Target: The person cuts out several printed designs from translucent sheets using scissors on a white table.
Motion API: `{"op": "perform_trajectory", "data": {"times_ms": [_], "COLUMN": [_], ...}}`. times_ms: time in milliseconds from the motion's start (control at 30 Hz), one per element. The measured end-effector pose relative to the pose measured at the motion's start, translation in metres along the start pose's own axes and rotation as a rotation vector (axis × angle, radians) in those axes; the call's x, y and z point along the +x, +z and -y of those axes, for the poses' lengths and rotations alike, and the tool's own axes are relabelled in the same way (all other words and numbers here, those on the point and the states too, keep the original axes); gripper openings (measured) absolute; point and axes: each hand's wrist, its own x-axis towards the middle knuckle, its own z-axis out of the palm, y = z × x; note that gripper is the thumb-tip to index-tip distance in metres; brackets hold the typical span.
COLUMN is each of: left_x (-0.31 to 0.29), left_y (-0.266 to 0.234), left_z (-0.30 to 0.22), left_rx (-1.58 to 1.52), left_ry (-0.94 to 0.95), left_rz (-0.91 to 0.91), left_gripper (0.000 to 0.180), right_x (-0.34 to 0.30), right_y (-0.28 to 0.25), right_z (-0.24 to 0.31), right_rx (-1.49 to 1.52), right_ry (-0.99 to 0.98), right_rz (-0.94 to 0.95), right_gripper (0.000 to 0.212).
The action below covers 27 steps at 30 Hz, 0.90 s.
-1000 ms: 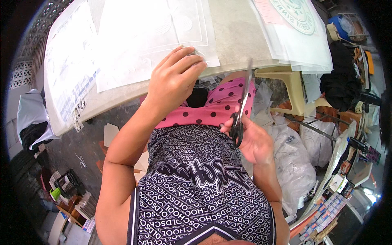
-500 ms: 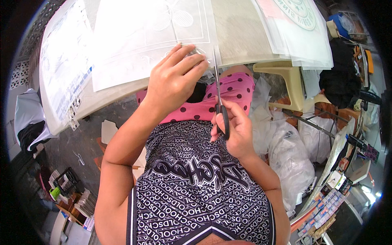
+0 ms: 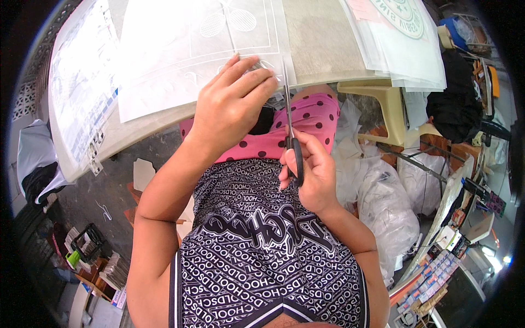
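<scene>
Head view: the right hand (image 3: 313, 177) has the scissors (image 3: 296, 158), fingers closed around the black handles, blades pointing away from the body and reaching over the edge of the table (image 3: 317, 57)! And there's the pale, translucent sheet (image 3: 156, 68), lying on the tabletop, its lower right part right at those blades; whether paper sits between them, I cannot tell. Over to the left hand (image 3: 235, 106): palm down, fingers together and a little bent, resting on the sheet's lower edge just beside the blades; the thumb is hidden, so whether it pinches the sheet, I cannot tell. Two oval, lattice-filled shapes and some border lines show above the fingertips. Out on the right, a stack of sheets (image 3: 418, 65) overhangs the table, near a beige plastic stool (image 3: 389, 109), with clear plastic bags (image 3: 385, 205) on the floor below
</scene>
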Motion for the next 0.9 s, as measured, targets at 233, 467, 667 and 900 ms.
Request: {"op": "perform_trajectory", "data": {"times_ms": [233, 467, 667, 900], "left_x": [0.001, 0.002, 0.001, 0.002], "left_y": [-0.001, 0.001, 0.002, -0.009], "left_z": [0.0, 0.0, -0.001, -0.013], "left_rx": [0.005, 0.014, 0.009, -0.051], "left_ry": [0.0, 0.009, 0.032, 0.024], "left_rz": [0.005, -0.01, -0.017, -0.01], "left_gripper": [0.024, 0.023, 0.022, 0.022], "right_x": [-0.001, -0.005, -0.002, 0.016], "right_y": [0.001, 0.001, 0.006, 0.009], "right_z": [0.002, 0.004, 0.009, 0.022], "right_rx": [-0.015, -0.049, -0.045, -0.024], "right_ry": [-0.008, 0.051, 0.081, 0.034], "right_rz": [0.005, -0.036, -0.081, -0.085], "right_gripper": [0.045, 0.043, 0.041, 0.039]}}
